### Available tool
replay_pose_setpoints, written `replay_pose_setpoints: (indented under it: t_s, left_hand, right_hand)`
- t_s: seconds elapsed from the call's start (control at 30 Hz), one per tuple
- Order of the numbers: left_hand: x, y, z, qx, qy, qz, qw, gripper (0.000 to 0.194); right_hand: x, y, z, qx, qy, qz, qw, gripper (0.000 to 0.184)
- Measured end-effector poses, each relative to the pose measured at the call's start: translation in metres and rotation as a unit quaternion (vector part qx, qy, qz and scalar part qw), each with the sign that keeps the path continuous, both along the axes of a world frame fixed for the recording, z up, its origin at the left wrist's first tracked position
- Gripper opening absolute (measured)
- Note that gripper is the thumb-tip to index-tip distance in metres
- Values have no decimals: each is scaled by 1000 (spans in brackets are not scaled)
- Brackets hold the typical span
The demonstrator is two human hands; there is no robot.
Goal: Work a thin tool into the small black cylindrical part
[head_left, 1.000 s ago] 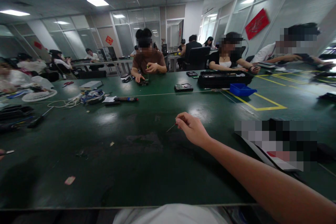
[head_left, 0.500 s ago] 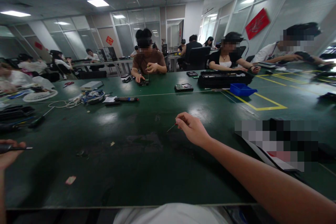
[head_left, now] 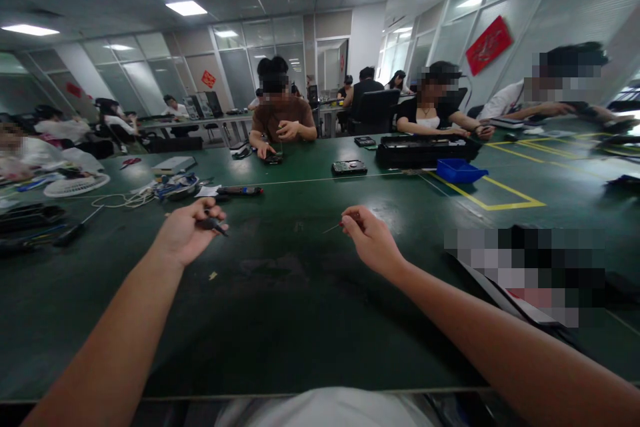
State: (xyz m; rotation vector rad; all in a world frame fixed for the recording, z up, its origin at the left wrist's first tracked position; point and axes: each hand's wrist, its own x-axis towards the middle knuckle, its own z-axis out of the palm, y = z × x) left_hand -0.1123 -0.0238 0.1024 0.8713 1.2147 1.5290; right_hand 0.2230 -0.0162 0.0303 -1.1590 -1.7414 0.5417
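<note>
Thin tool point(head_left: 332, 229): narrow shaft with a red end, held over the middle of the table point(head_left: 280, 340); shaft points left and slightly down.
Right hand point(head_left: 374, 238): fingers closed in a pinch at the red end.
Dark tool point(head_left: 212, 223): narrow end points right and slightly down, toward the thin tool's side; exact kind cannot be told.
Left hand point(head_left: 181, 235): fingers curled round the dark tool, gripping it, palm partly up.
Gap: tools well apart, ends not meeting; table surface shows between.
Progress: both tools in hand, so that much looks done. No part sits against either tip; any actual use of them looks yet undone.
Table, left: black-handled screwdriver point(head_left: 70, 235) lies beyond the left forearm; farther off, a red-ended driver point(head_left: 240, 191) beside a cable tangle point(head_left: 175, 188).
Table, right: hard drive point(head_left: 349, 167) lies flat past the gap; blue tray point(head_left: 461, 172) stands just beside a black case point(head_left: 400, 155).
Far edge: co-worker in brown point(head_left: 280, 113), one hand at a small dark part, detail too small.
</note>
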Motion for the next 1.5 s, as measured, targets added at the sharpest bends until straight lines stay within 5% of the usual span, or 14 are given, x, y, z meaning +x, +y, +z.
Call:
replay_pose_setpoints:
  t_s: [0.27, 0.4, 0.7, 0.83, 1.33, 1.5]
  left_hand:
    - [109, 21, -48, 34, 115, -149, 982, 20]
    - [133, 20, -74, 85, 213, -167, 959, 22]
    - [120, 8, -95, 130, 390, -211, 887, 44]
    - [123, 7, -98, 134, 390, -202, 888, 34]
    - [117, 11, -102, 159, 399, -184, 884, 35]
    - [114, 12, -103, 170, 427, -182, 869, 37]
  right_hand:
    - [3, 2, -2, -1, 8, -10, 1000, 18]
    - [3, 1, 1, 7, 17, -9, 1000, 21]
    - [5, -11, 8, 42, 63, 41, 996, 27]
    - [3, -14, 8, 32, 18, 69, 997, 22]
    - [2, -13, 11, 87, -105, 1, 991, 26]
    - [1, -13, 9, 107, -103, 58, 987, 16]
